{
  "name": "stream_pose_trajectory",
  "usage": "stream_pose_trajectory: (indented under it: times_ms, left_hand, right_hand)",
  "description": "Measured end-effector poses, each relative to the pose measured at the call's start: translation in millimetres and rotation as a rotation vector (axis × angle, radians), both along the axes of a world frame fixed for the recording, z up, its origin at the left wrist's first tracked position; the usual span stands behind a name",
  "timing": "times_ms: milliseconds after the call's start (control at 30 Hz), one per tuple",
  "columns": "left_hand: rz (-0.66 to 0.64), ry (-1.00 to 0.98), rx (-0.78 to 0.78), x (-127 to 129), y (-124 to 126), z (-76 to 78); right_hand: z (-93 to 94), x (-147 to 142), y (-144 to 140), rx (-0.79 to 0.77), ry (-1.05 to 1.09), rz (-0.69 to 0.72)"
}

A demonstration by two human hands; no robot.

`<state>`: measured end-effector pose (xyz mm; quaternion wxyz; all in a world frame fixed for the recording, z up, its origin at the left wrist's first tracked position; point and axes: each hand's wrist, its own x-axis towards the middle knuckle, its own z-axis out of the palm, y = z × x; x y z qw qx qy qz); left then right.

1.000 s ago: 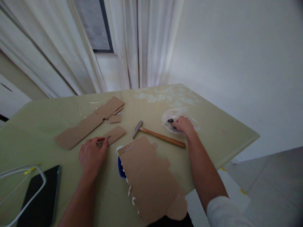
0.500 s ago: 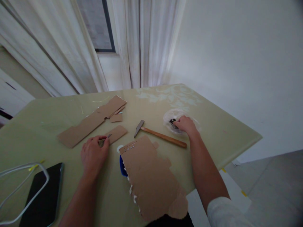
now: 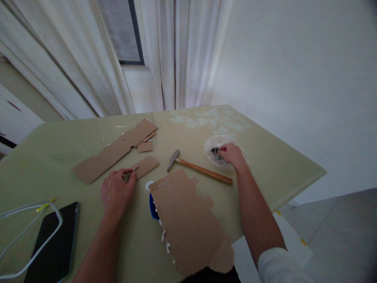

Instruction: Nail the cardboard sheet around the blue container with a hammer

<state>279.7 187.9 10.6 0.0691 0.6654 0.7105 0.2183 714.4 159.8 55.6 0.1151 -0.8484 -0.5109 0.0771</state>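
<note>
While the small metal pin [image 3: 134, 169] is pinched between thumb and forefinger of the left hand [image 3: 116, 192], its long axis is seen to run up and to the right, its tip projecting just beyond the fingertips toward the small cardboard piece [image 3: 145, 166]. The left hand is closed about it, knuckles resting on the bench [image 3: 265, 161]. The right hand [image 3: 232, 155] is found well apart to the right, fingers curled into the clear plastic dish [image 3: 216, 146] and touching the dark small parts [image 3: 214, 151] in it; whether anything is gripped cannot be told. Between the hands lies the hammer [image 3: 198, 168], handle pointing toward the right hand, which is the nearer. The large cardboard sheet [image 3: 188, 220] lies just right of the left hand, nearer the body.
</note>
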Motion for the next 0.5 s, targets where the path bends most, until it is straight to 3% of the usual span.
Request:
stream_pose_trajectory:
  times_ms: [300, 400, 500]
  left_hand:
    - [-0.003, 0.012, -0.012, -0.4, -0.6, -1.6]
    - [-0.003, 0.014, 0.093, 3.3, -2.3, 2.4]
    - [-0.054, -0.126, 0.264, 14.0, -10.4, 17.7]
  right_hand:
    - [15.1, 9.7, -8.9, 0.135, 0.073, -0.008]
    - [27.8, 6.5, -16.4, 0.166, 0.188, 0.127]
    - [37.0, -12.4, -21.4, 0.216, 0.468, 0.386]
